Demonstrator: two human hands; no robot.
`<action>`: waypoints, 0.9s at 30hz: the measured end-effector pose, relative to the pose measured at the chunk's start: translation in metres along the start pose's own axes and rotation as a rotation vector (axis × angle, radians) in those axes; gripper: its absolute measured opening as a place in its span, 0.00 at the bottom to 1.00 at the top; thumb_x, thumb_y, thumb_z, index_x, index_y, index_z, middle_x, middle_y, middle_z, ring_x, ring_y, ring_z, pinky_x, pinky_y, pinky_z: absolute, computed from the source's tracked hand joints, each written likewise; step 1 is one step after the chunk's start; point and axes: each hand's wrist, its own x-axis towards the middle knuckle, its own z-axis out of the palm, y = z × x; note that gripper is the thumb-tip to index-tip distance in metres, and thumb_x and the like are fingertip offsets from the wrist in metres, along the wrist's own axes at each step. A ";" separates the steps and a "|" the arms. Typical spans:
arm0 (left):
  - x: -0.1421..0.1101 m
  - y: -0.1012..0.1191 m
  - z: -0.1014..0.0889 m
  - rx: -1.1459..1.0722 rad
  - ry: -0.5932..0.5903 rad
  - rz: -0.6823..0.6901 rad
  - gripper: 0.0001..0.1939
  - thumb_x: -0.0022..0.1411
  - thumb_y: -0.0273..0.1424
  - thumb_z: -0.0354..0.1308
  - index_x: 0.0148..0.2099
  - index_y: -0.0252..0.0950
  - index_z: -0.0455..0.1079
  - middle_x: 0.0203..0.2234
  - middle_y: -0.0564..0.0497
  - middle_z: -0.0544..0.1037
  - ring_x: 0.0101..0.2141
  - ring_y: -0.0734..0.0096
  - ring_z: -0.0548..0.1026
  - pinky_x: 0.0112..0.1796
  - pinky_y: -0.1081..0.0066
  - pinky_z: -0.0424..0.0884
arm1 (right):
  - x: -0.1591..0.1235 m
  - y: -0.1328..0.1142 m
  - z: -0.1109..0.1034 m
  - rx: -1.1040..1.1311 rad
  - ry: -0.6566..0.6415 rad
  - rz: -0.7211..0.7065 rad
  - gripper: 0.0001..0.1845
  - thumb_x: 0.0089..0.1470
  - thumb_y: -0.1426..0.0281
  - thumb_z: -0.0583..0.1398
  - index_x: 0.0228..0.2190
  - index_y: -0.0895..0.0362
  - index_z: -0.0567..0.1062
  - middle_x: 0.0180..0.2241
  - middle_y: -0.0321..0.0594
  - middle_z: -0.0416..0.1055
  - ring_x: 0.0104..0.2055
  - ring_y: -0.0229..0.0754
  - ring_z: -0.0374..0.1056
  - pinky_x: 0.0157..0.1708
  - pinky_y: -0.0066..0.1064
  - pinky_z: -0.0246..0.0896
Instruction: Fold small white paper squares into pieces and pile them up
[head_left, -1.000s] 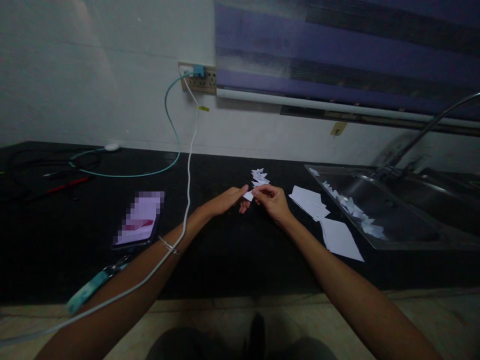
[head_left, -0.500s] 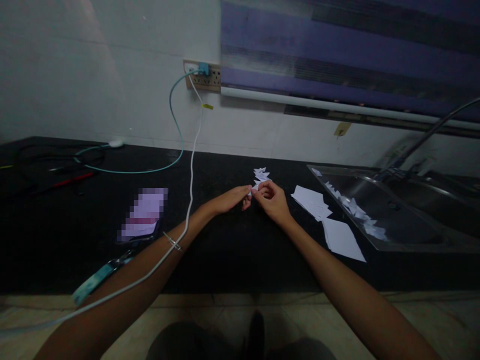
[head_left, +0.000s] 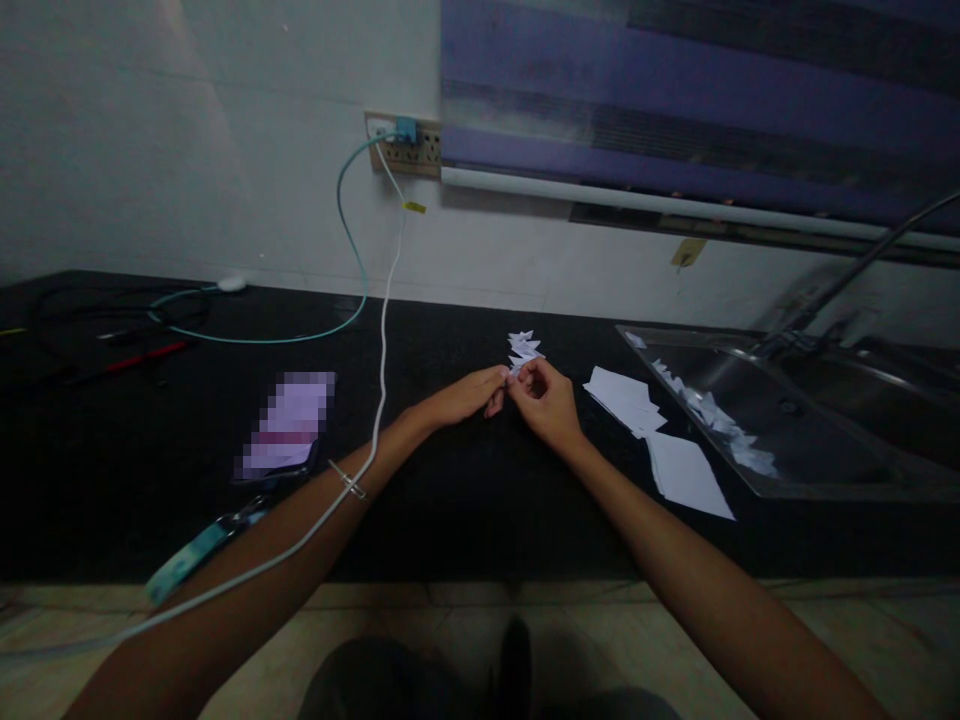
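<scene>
My left hand [head_left: 478,393] and my right hand [head_left: 547,398] meet over the black counter, fingertips together. Between them they pinch a small folded white paper piece, mostly hidden by the fingers. Just beyond, a short row of folded white paper pieces [head_left: 523,346] with pointed ends lies on the counter, close to the fingertips. To the right of my right hand are a spread stack of white paper sheets [head_left: 622,400] and a second, neater stack of paper [head_left: 688,476]. More folded paper pieces [head_left: 712,415] line the sink's left rim.
A steel sink [head_left: 787,488] with a faucet [head_left: 847,285] occupies the right. On the left lie a phone [head_left: 289,425], a teal strap [head_left: 187,562] and a teal cable [head_left: 285,341]. A white cable [head_left: 383,350] runs from the wall socket [head_left: 412,150] across my left forearm.
My fingertips have closed in further over the folded paper piece, so less of it shows. Both hands otherwise stay in nearly the same place.
</scene>
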 end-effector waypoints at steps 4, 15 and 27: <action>0.000 0.000 0.000 -0.008 -0.007 -0.018 0.25 0.77 0.44 0.36 0.34 0.36 0.64 0.22 0.53 0.70 0.24 0.75 0.67 0.31 0.71 0.65 | 0.000 0.000 0.001 0.052 -0.029 0.036 0.10 0.56 0.61 0.63 0.30 0.54 0.72 0.25 0.35 0.70 0.26 0.39 0.67 0.27 0.31 0.62; 0.002 0.009 0.000 -0.026 0.015 -0.043 0.33 0.77 0.49 0.32 0.29 0.36 0.65 0.19 0.52 0.69 0.23 0.74 0.68 0.31 0.71 0.66 | 0.001 0.005 0.003 0.144 -0.114 0.058 0.05 0.56 0.66 0.62 0.30 0.53 0.72 0.26 0.37 0.74 0.27 0.41 0.71 0.28 0.33 0.67; 0.002 0.002 -0.007 -0.229 -0.056 -0.008 0.24 0.75 0.48 0.43 0.39 0.34 0.69 0.23 0.52 0.73 0.24 0.75 0.71 0.29 0.72 0.67 | -0.001 0.003 0.000 0.226 -0.154 0.030 0.11 0.58 0.59 0.64 0.33 0.53 0.72 0.30 0.38 0.75 0.32 0.42 0.73 0.31 0.34 0.69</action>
